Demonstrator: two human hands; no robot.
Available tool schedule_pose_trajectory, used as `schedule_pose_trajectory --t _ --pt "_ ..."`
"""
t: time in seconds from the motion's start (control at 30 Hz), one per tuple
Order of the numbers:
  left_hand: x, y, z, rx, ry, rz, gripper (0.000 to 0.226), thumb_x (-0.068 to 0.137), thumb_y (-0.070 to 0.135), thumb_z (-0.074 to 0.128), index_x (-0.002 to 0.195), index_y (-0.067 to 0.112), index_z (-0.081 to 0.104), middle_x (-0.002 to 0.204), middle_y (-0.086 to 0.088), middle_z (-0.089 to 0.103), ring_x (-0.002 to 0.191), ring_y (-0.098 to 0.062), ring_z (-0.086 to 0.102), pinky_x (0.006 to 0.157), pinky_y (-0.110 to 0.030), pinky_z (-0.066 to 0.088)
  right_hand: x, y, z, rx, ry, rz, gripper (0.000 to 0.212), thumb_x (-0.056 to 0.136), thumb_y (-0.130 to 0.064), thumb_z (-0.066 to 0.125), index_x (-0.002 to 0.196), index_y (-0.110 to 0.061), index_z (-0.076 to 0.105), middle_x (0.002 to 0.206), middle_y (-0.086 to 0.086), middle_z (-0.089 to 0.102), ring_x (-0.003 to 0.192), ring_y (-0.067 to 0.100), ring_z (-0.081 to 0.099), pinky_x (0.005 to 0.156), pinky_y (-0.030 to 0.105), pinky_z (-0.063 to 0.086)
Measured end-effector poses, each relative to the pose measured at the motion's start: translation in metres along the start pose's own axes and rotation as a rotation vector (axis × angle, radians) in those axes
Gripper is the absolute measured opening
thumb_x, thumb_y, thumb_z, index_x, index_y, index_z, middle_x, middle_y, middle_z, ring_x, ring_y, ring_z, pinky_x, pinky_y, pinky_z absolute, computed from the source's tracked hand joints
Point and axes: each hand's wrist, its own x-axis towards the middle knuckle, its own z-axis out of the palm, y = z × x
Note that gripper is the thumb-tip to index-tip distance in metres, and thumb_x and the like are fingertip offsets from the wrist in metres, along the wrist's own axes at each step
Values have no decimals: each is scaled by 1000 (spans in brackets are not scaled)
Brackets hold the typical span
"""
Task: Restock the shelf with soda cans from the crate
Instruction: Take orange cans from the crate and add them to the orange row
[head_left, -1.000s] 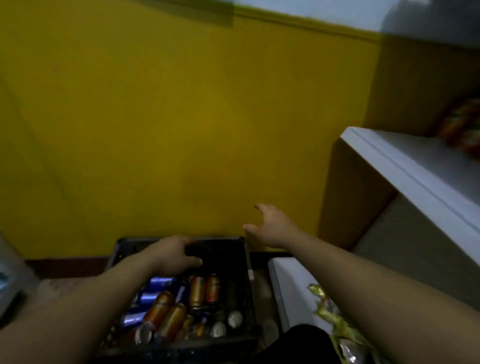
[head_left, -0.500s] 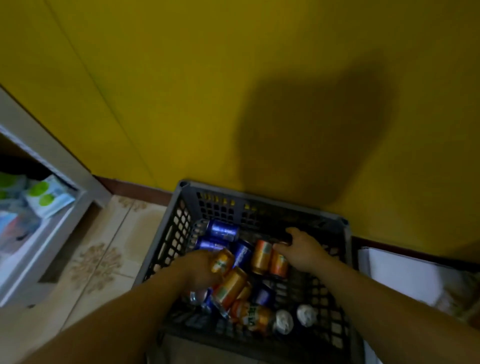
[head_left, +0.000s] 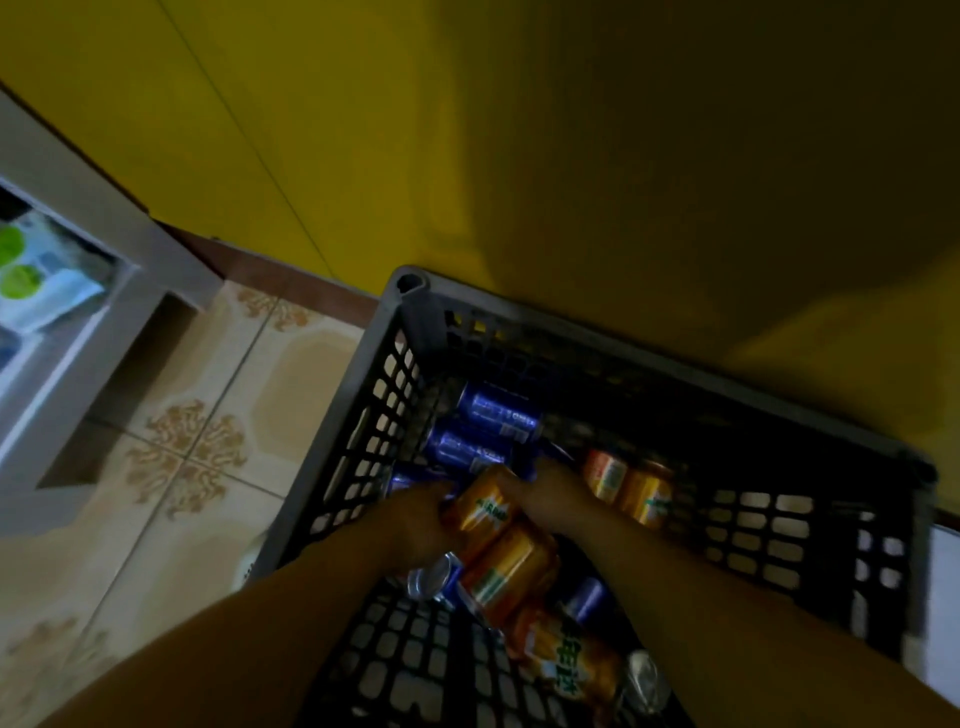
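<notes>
A dark grey lattice crate (head_left: 649, 364) stands on the floor against a yellow wall. Blue soda cans (head_left: 498, 413) lie at its far left, and two orange cans (head_left: 631, 486) lie side by side in the middle. More orange cans (head_left: 569, 660) and can tops sit near the front. My left hand (head_left: 415, 525) grips an orange can (head_left: 483, 512) from its left side, low inside the crate. My right hand (head_left: 558, 493) curls over the same can's far right end. Another orange can (head_left: 511, 571) lies just below it, touching.
A white shelf unit (head_left: 88, 332) stands at the left, with green-and-white packets (head_left: 31, 280) inside. Patterned floor tiles (head_left: 192, 452) lie between it and the crate. A white surface (head_left: 944, 597) shows at the right edge.
The view dropped from the wall onto the crate. My left hand took hold of an orange can. My right hand left the middle orange pair and moved left onto that can.
</notes>
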Motion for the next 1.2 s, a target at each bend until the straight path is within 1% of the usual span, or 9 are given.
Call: schedule_pose_trajectory --t 0.13,0.37,0.43,0.53,0.63,0.77,0.9,1.03,1.2 --pt "5 -8 7 -60 -93 26 66 83 29 72 139 21 38 136 0 51 114 -13 51 97 -27 41 3 -2 20 43 73 6 37 89 -48 59 102 -15 51 94 1 55 74 11 52 58 25 38" --pt "-17 -5 13 -176 -12 138 69 70 31 80 131 25 48 126 4 56 113 -15 56 101 -36 46 -39 -6 20 371 196 -82 35 81 -18 72 66 -18 41 63 0 42 56 11 42 53 25 35" --pt "-32 8 11 -151 54 214 81 61 41 81 134 31 45 131 4 47 116 -15 51 102 -37 44 -64 -7 3 439 263 -87 31 78 -13 72 68 -16 42 66 0 42 60 13 44 55 25 37" --pt "-64 43 7 -141 188 304 84 71 19 79 141 28 32 127 8 27 113 -13 41 95 -26 41 -110 -7 -28 638 395 -71 26 75 -17 74 85 -19 50 84 1 53 78 18 56 68 34 51" --pt "-104 84 2 -168 277 449 77 69 9 78 129 31 36 125 4 38 112 -16 50 89 -29 48 -164 -11 -58 841 455 -75 37 80 -22 74 111 -22 52 101 0 56 90 19 60 76 37 55" --pt "-176 145 -4 -378 157 520 65 71 9 81 122 28 44 112 2 55 98 -15 60 78 -28 54 -244 -10 -101 1026 548 -213 22 88 -36 66 99 -17 66 104 7 67 93 22 66 77 37 54" --pt "-252 203 5 -616 -19 593 54 62 17 75 111 20 53 113 -9 61 98 -24 65 84 -41 55 -331 -8 -141 1207 431 -433 30 82 -39 62 103 -17 60 99 11 63 94 25 60 83 42 48" --pt "-316 255 29 -622 -95 740 66 59 21 69 123 15 51 114 -7 64 95 -19 65 72 -29 56 -425 -7 -174 1054 677 -516 24 86 -38 66 83 -15 62 78 8 66 75 24 62 73 36 49" --pt "-391 316 68 -415 78 1007 88 52 12 86 128 15 42 111 3 60 86 -4 62 70 -14 52 -529 16 -202 926 898 -496 49 87 -57 56 111 -15 58 102 11 69 91 24 68 76 39 56"
